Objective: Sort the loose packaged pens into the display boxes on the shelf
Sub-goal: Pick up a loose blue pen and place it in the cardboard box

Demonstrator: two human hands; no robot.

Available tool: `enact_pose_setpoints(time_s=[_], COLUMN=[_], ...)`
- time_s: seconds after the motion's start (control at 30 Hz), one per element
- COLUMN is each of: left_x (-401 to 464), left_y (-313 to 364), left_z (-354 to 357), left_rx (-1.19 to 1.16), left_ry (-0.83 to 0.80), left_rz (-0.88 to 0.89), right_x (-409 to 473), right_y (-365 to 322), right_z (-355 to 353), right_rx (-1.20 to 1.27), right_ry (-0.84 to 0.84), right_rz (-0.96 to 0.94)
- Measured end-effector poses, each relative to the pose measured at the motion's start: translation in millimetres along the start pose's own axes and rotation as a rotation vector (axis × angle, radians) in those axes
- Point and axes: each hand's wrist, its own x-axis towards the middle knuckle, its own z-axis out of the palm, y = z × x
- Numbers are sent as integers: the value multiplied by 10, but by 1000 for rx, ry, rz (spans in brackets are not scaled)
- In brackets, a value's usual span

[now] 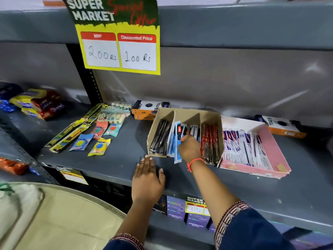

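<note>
- I see my left hand [146, 175] lying flat, palm down, on the grey shelf [111, 165], fingers spread and holding nothing, its fingertips near the front corner of the cardboard display box [210, 114].
- My right hand [189, 148], a red thread at the wrist, reaches into the middle compartment of that box, fingers curled around the blue packaged pens [175, 139]; I read it as gripping them, though the hand itself hides the fingertips.
- The cardboard box has three compartments: black packaged pens [160, 138] in the left one, the blue packs in the middle with one pack sticking out past the box's front edge, and red packaged pens [210, 143] in the right one.
- Just right of it, touching, sits the pink display box [277, 150], filled with white and purple packaged pens [243, 148] lying lengthwise.
- Behind the pink box, at the far right, an orange and black carton [281, 125] rests on the shelf.
</note>
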Motion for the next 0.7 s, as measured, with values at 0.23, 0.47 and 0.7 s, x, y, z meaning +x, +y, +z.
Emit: enact_pose_setpoints(time_s=[0.23,0.47,0.7], left_x=[17,10,0], left_y=[-32,-19,10], left_z=[30,10,-2], left_rx=[45,26,8], left_ry=[-34,-30,-32], left_rz=[-8,0,-5], right_x=[155,221,-32], right_y=[-42,-39,-8], right_z=[74,106,123], right_rx=[-143,-310,-931], right_ry=[9,-63,10], right_rz=[15,-23,-299])
